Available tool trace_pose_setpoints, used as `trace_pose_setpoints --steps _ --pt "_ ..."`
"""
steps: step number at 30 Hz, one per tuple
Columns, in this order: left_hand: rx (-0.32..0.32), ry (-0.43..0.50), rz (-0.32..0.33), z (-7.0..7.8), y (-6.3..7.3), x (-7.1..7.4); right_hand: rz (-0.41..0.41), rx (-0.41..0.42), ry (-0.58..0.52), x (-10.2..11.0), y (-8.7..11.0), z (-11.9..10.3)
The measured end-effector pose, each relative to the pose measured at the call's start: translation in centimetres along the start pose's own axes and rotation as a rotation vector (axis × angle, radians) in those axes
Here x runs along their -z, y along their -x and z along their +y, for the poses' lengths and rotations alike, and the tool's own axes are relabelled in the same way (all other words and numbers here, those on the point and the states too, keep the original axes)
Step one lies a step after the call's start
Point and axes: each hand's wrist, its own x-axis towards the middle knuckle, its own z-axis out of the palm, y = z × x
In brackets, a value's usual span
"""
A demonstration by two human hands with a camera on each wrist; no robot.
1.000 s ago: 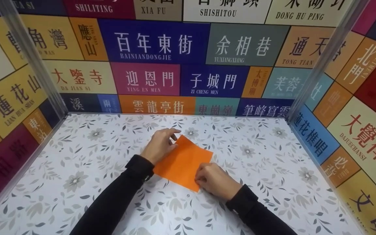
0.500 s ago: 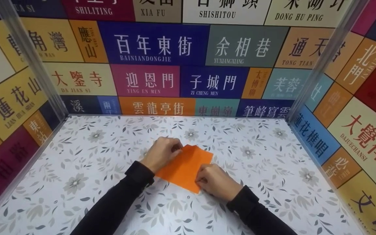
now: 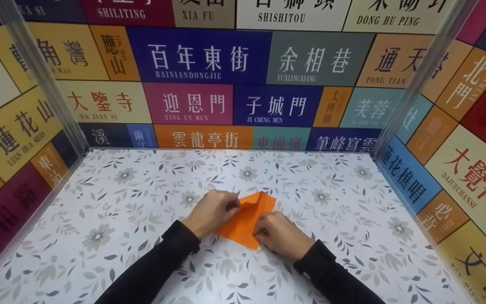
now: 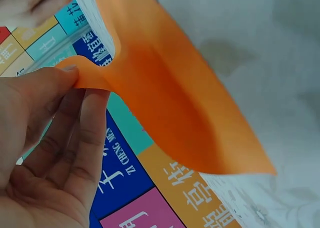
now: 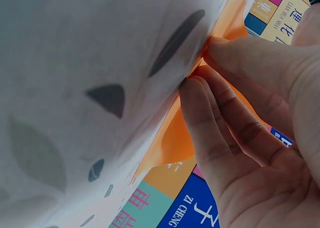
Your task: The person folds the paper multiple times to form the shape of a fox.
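A square sheet of orange paper lies on the patterned tabletop between my two hands, its left side lifted and curling over toward the right. My left hand pinches the raised edge; in the left wrist view the thumb and fingers grip a narrow end of the bent paper, which bows in a deep curve. At the sheet's right edge sits my right hand. Seen from the right wrist, its thumb and fingertips hold that edge close over the tabletop.
The white tabletop carries a grey leaf and flower print. Behind it stands a back wall of coloured name panels, with similar side walls left and right. Clear strips run up the corners.
My left hand has moved slightly right and nearer, bringing the paper's left edge up and over into a curl. The right hand has stayed at the right edge.
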Motion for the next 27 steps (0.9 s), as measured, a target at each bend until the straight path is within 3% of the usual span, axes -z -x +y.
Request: trace_pose_setpoints --steps 14,21,27 --pt "-0.009 -0.012 -0.021 0.7 1.9 -1.0 0.002 -0.045 0.019 -0.1 0.1 0.1" --pt "-0.028 -0.005 0.001 1.3 2.4 -1.2 0.015 -0.070 0.057 0.2 0.1 -0.1" --pt "-0.003 0.001 -0.005 2.0 3.0 -1.5 0.014 -0.090 0.084 0.2 0.2 -0.2"
